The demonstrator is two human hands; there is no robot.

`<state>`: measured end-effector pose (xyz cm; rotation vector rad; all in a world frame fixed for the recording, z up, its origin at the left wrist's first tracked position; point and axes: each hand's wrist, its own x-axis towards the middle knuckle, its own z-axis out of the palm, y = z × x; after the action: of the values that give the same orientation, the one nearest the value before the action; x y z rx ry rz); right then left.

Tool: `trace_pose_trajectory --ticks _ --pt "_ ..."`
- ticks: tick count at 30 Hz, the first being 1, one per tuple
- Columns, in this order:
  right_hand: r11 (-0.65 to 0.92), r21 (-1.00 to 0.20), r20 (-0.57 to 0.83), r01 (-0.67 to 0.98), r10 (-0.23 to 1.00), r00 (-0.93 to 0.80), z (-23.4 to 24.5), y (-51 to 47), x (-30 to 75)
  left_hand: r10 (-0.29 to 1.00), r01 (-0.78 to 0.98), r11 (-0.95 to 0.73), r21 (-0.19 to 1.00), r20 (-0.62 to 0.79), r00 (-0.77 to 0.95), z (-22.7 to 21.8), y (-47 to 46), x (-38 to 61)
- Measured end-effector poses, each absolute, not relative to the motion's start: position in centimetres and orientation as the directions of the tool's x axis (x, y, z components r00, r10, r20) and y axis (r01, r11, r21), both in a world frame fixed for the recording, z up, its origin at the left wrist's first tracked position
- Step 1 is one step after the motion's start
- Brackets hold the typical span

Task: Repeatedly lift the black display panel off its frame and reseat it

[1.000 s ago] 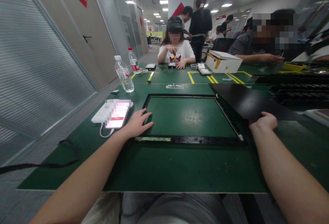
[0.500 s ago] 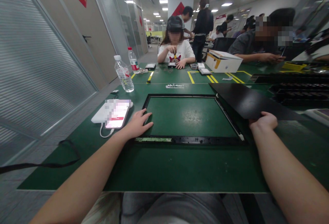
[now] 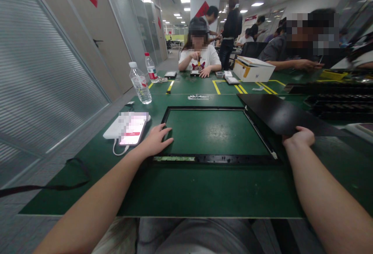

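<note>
A black rectangular frame [image 3: 233,159], like a monitor bezel, lies flat on the green table [image 3: 204,192]. A strip of green circuit board [image 3: 175,159] runs along the left part of its near side. My left hand [image 3: 157,139] rests on the frame's left side, fingers spread. To the right, my right hand [image 3: 299,137] grips the near edge of a thin black panel [image 3: 279,114], thumb on top and the other fingers hidden beneath. The panel is tilted, its left edge close to the frame's right side.
Left of the frame lie a lit phone [image 3: 134,129] on a cable and a white box-shaped device [image 3: 115,126]. Two water bottles [image 3: 140,85] stand beyond. Across the table a person [image 3: 199,52] handles small drives, near a white box [image 3: 253,68]. Black parts [image 3: 338,104] are stacked at right.
</note>
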<state>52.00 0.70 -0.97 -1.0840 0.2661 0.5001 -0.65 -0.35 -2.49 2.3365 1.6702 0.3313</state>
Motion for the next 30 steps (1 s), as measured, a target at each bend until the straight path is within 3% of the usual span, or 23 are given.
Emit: trace_pose_trajectory --ticks 15,30 --pt "0.374 -0.763 -0.454 -0.527 0.27 0.849 -0.64 0.56 51.8 0.952 0.903 -0.297 0.31 0.02 0.306 -1.79 -0.45 -0.45" --pt "0.466 -0.686 -0.357 -0.559 0.454 0.817 -0.07 0.43 51.81 0.955 0.87 -0.293 0.397 0.082 0.284 -1.7 -0.46 -0.39"
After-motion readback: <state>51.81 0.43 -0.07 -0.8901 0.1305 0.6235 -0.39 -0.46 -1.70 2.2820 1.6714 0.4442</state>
